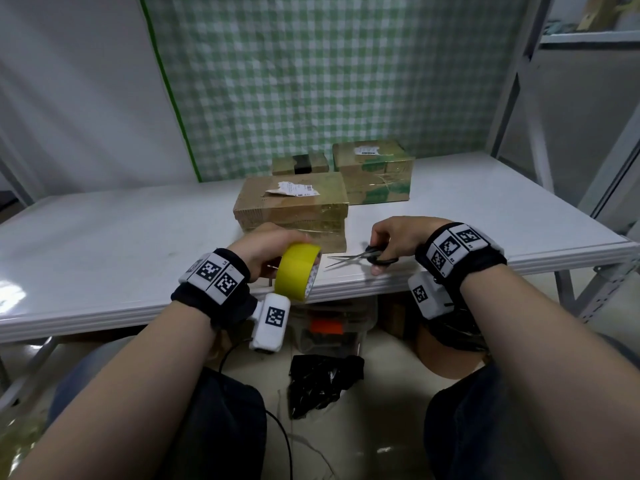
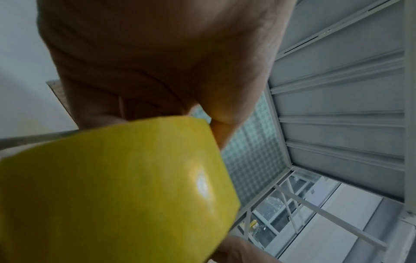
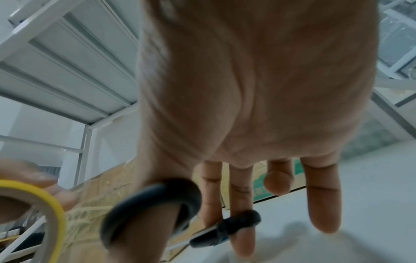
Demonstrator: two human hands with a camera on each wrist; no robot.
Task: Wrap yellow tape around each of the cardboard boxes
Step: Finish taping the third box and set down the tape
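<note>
My left hand (image 1: 266, 251) grips a roll of yellow tape (image 1: 297, 271) above the table's near edge, just in front of the nearest cardboard box (image 1: 291, 206). The roll (image 2: 117, 186) fills the left wrist view, fingers wrapped round it. My right hand (image 1: 391, 240) holds black-handled scissors (image 1: 363, 258), blades pointing left toward the tape. In the right wrist view the thumb and a finger sit in the scissor loops (image 3: 155, 210). Two more boxes stand behind: a small one (image 1: 299, 163) and a larger one (image 1: 375, 171).
The white table (image 1: 121, 237) stands before a green checked cloth (image 1: 329, 74). A metal shelf frame (image 1: 568, 116) rises at the right. Under the table sit a clear bin (image 1: 332, 323) and a black plastic bag (image 1: 322, 382) on the floor.
</note>
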